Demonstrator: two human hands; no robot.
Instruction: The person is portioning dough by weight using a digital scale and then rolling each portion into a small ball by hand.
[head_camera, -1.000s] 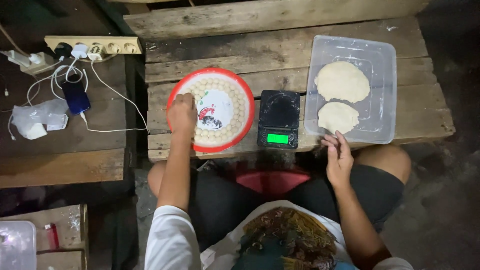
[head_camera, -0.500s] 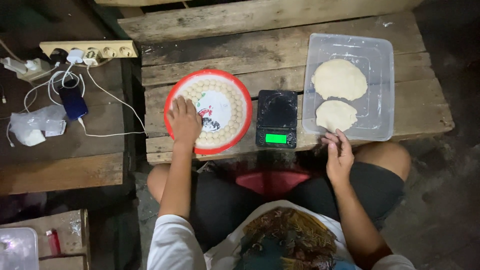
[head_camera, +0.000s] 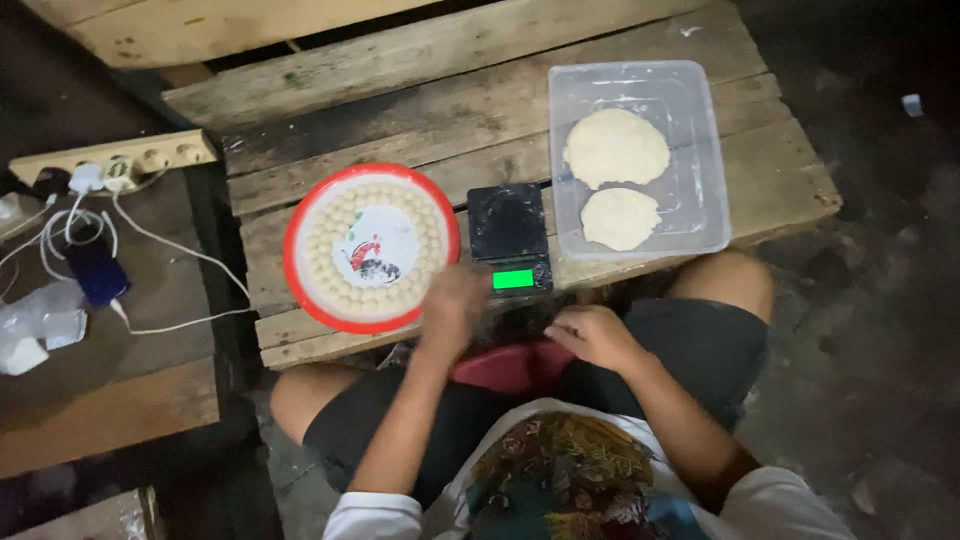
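While the left hand (head_camera: 452, 305) hangs blurred at the pallet table's (head_camera: 420, 110) near edge, between the red-rimmed plate (head_camera: 371, 248) of small dough balls and the black scale (head_camera: 511, 236), can't tell its grip. Right hand (head_camera: 592, 335) is loosely curled, holding nothing, over the lap just off that edge. Clear tub (head_camera: 640, 155) with two flat dough pieces sits at the far-right corner.

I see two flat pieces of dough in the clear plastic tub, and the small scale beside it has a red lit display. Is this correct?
Not quite. The head view shows the scale with a green lit display, not red. The rest holds: two flat pieces of dough lie in the clear plastic tub, and the scale stands beside it.
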